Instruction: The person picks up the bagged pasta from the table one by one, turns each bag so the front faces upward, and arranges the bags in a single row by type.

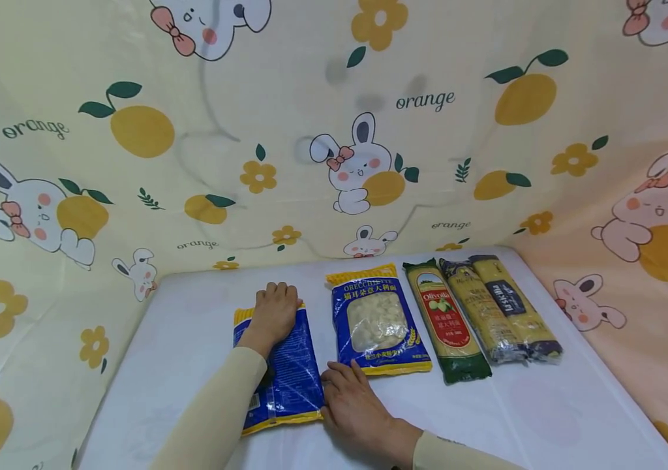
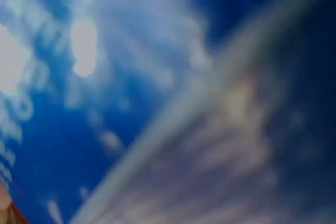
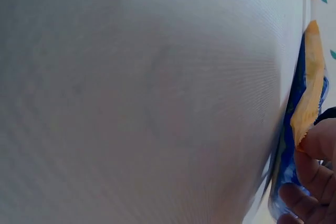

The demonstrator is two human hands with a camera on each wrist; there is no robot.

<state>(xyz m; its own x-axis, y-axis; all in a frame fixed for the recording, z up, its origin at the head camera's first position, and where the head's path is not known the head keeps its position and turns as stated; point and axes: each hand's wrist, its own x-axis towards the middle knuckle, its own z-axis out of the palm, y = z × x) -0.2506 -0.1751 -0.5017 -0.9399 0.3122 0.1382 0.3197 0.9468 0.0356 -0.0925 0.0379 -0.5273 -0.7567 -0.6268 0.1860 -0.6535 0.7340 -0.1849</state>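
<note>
A blue pasta bag (image 1: pixel 295 372) with yellow ends lies on the left of the table, its printed back facing up. My left hand (image 1: pixel 273 313) grips its far edge, fingers bent over the top. At the near right corner is my right hand (image 1: pixel 357 405); in the right wrist view its fingers (image 3: pixel 315 174) pinch the yellow end seal (image 3: pixel 310 87). Blurred blue film (image 2: pixel 105 129) of the bag fills much of the left wrist view. To the right lies a matching orecchiette bag (image 1: pixel 378 320), front up, its pasta visible through a clear window.
Further right, a green-ended Olivoila spaghetti pack (image 1: pixel 448 320) lies beside two golden-brown pasta packs (image 1: pixel 510 307). All rest on a white-covered table (image 1: pixel 181 365). A cream curtain (image 1: pixel 287 85) printed with rabbits and oranges hangs behind and at the sides.
</note>
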